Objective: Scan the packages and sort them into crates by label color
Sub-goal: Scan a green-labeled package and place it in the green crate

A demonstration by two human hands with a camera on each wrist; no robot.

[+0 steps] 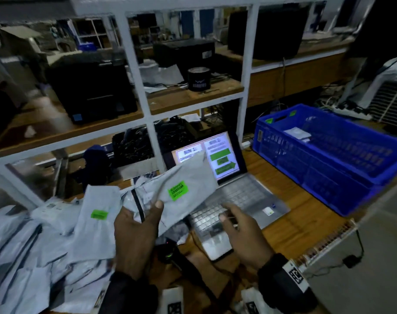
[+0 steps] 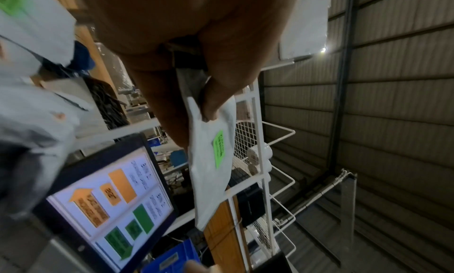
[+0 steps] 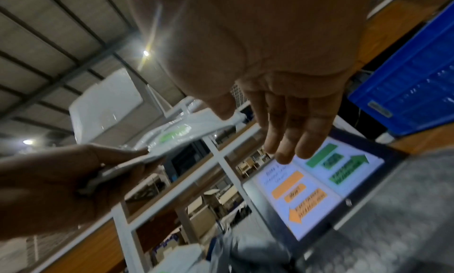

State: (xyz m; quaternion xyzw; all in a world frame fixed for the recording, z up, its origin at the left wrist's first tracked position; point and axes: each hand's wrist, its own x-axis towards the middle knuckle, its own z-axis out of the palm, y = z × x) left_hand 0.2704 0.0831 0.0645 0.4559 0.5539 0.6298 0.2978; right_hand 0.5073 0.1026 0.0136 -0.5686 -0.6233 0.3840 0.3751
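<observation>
The blue crate [image 1: 328, 152] stands on the wooden bench at the far right, its open top facing up so packages can be dropped in; green tags sit on its far rim, which suggests it takes green-labelled items. The laptop [image 1: 227, 184] is open between the crate and the pile of packages [image 1: 34, 234], its screen showing an orange panel and a green panel with arrows, placed where the sorting guide can be read while handling. A dark scanner [image 1: 168, 252], showing a small green light, lies on the bench below the hands.

The left hand [image 1: 134, 234] pinches the held package [image 1: 181, 184] at one end, thumb on top, raised above the keyboard with the label face up, probably for reading or scanning. The right hand [image 1: 240, 232] hovers over the keyboard, fingers relaxed and holding nothing.

The held package is a thin grey-white poly mailer, creased, with a dark seal strip near the grip. Its green label [image 1: 178, 190] carries black print and a barcode.
</observation>
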